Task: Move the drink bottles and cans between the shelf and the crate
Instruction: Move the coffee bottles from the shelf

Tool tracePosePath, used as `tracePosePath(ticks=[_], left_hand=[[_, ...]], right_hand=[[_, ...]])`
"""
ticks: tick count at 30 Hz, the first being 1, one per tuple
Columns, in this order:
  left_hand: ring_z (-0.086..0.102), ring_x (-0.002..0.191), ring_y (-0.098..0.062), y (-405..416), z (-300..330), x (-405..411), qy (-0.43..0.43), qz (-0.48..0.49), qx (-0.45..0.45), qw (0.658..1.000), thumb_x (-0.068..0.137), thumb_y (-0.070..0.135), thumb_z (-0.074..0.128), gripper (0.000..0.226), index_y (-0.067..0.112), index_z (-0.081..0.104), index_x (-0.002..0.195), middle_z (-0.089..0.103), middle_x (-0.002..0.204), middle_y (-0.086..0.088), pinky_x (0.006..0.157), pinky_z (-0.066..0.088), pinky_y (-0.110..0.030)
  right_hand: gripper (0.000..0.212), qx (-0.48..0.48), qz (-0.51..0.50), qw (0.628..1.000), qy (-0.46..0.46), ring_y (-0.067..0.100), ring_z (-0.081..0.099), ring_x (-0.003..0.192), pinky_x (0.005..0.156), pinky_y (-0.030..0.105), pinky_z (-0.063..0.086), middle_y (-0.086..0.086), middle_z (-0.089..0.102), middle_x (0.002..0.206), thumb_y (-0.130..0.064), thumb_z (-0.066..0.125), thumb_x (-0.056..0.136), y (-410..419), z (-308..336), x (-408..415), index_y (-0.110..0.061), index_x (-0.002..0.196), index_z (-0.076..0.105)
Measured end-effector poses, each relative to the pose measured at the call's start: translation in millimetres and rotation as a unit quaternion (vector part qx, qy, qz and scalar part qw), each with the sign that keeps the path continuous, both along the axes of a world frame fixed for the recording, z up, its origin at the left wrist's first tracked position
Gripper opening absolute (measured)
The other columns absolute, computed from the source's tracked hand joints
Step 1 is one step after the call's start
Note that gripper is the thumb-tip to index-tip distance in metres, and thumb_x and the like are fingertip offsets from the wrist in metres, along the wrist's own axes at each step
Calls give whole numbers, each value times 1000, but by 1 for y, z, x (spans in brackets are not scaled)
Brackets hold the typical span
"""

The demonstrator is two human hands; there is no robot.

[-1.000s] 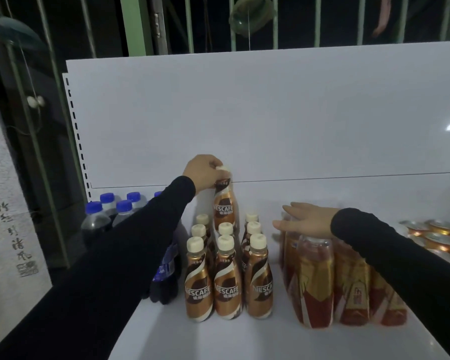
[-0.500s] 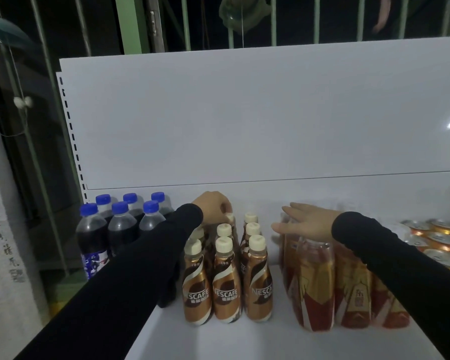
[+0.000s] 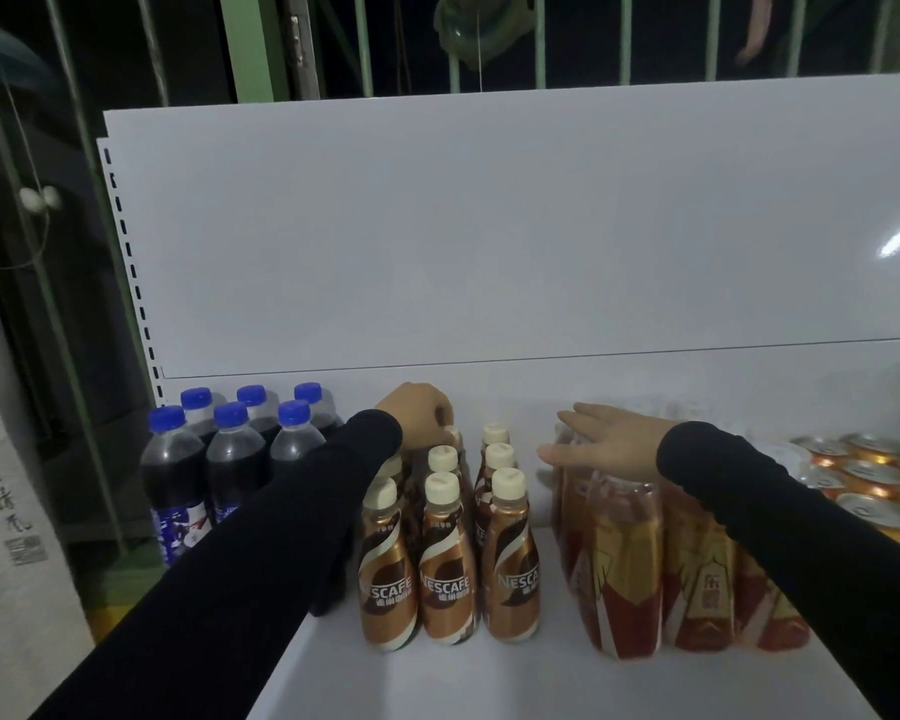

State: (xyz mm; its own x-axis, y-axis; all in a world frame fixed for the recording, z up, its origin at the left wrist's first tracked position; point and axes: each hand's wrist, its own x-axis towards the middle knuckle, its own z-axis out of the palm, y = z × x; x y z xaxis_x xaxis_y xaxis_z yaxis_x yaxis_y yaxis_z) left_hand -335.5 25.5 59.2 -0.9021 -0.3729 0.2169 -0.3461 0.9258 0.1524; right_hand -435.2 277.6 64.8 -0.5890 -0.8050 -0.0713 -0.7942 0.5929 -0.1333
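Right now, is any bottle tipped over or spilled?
No, nothing stands out. The coffee bottles, cola bottles and red bottles all stand upright in neat groups on the shelf, with no puddles showing.

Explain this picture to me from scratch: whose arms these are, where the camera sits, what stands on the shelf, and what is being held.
No machine here: a person wears a camera on the head, looking down at their own arms in black sleeves. On the white shelf stand dark soda bottles with blue caps, brown coffee bottles with cream caps, red and gold bottles, and gold cans at the far right. The left hand grips the top of a back-row coffee bottle. The right hand lies flat, fingers straight, on top of the red and gold bottles.
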Motion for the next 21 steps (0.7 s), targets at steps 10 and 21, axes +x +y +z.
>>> tracePosePath(ticks=[10, 21], left_hand=[[61, 96, -18, 1, 4, 0, -14, -4, 22, 1000, 84, 37, 76, 22, 23, 67, 99, 65, 98, 6, 78, 46, -27], [61, 103, -18, 33, 0, -23, 32, -42, 78, 996, 87, 44, 73, 44, 18, 66, 122, 66, 114, 1, 85, 48, -26]], right_hand=[[91, 0, 1, 1000, -3, 18, 3, 153, 121, 40, 6, 0, -1, 167, -77, 29, 89, 1, 1, 1, -23, 160, 9], [97, -3, -8, 1000, 4, 20, 5, 153, 122, 41, 7, -1, -1, 167, -83, 27, 83, -2, -4, -3, -26, 160, 7]])
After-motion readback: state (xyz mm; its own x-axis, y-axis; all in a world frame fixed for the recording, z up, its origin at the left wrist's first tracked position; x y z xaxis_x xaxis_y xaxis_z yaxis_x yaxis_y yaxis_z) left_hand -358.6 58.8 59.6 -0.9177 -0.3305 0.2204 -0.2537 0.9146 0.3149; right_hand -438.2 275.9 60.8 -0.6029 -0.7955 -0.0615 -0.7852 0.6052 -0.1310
